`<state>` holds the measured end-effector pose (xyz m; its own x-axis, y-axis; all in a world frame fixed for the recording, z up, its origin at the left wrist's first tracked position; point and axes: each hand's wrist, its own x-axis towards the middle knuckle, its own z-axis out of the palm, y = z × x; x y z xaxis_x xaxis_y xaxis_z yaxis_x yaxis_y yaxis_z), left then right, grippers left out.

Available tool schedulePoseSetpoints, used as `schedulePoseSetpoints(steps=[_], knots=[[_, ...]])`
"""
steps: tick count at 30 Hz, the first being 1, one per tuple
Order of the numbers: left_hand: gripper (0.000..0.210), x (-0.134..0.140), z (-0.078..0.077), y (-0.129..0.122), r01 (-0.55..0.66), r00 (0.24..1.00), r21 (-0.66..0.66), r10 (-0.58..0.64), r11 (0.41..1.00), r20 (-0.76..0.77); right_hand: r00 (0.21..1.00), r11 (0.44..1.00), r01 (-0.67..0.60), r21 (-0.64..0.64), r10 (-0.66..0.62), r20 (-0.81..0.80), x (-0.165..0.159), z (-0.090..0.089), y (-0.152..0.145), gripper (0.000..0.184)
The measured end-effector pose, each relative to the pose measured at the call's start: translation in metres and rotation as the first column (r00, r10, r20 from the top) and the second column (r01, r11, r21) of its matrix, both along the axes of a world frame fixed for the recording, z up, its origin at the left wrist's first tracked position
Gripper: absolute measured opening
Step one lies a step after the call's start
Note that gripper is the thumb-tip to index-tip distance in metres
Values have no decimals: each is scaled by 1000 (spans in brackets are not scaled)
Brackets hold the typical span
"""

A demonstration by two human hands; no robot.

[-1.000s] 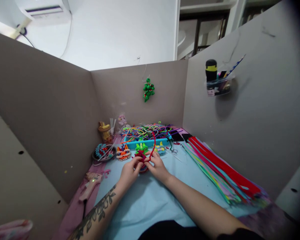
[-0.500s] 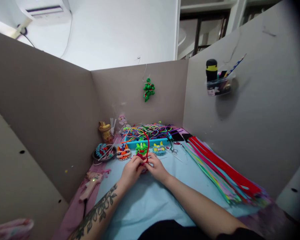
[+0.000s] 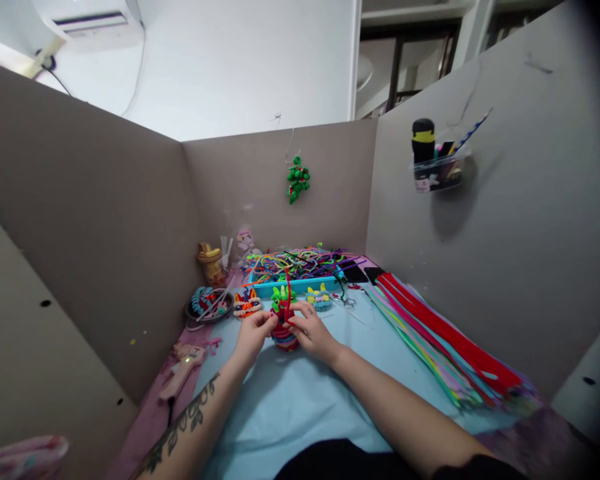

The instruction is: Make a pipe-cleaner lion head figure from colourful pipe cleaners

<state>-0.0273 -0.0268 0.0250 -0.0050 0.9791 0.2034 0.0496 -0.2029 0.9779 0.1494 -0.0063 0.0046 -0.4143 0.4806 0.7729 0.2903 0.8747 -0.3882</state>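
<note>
Between my hands stands a rounded red, striped pipe-cleaner figure [image 3: 285, 339] with bands of other colours low on it. A loose red pipe cleaner [image 3: 288, 288] sticks up from its top. My left hand [image 3: 253, 333] pinches the figure's upper left edge, thumb and fingers closed. My right hand [image 3: 311, 332] is closed on the red pipe cleaner at the figure's right side; its fingertips partly hide the spot. Just behind are a green pipe-cleaner figure [image 3: 280, 293], an orange and cream one [image 3: 247, 305] and a light-blue and yellow one [image 3: 319, 298].
A blue tray [image 3: 280, 289] heaped with pipe cleaners lies at the back. Long pipe-cleaner bundles [image 3: 445, 340] line the right side, with scissors [image 3: 348, 303] closer in. At left are a dark bowl [image 3: 211, 315] and a pink glue gun [image 3: 185, 375]. Grey partitions [image 3: 280, 227] enclose the table.
My hands have moved slightly apart, the left one to the left, uncovering the striped figure between them. The upright red pipe cleaner has shifted a little left and lower.
</note>
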Motion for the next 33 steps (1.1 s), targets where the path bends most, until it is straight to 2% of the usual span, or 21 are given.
schedulePoseSetpoints(steps=[6, 11, 17, 19, 22, 26, 29, 33], knots=[[30, 7, 1, -5, 4, 999, 68, -1, 998, -38, 995, 995, 69, -74, -73, -64, -4, -2, 0, 15], [25, 3, -11, 3, 15, 997, 135, -4, 991, -76, 999, 998, 45, 37, -45, -16, -4, -3, 2, 20], [27, -2, -18, 10, -47, 994, 176, 63, 983, -90, 999, 991, 43, 126, -45, 15, -2, -3, 7, 30], [25, -1, -17, 7, -39, 986, 205, 71, 978, -150, 998, 990, 56, 130, -55, -11, -2, -4, 7, 26], [20, 4, -13, -1, -49, 935, 280, 143, 959, -326, 997, 983, 75, 169, -72, -29, -2, -7, 4, 21], [16, 8, -12, -10, -101, 841, 306, 245, 947, -481, 997, 961, 27, 276, -47, 67, -3, -11, -4, 21], [14, 7, -13, -9, -109, 837, 312, 257, 944, -484, 992, 974, 33, 224, -59, 108, -4, -11, -8, 20], [14, 4, -12, -4, -62, 881, 335, 209, 940, -424, 992, 992, 124, 32, -124, 5, -5, -6, -9, 15]])
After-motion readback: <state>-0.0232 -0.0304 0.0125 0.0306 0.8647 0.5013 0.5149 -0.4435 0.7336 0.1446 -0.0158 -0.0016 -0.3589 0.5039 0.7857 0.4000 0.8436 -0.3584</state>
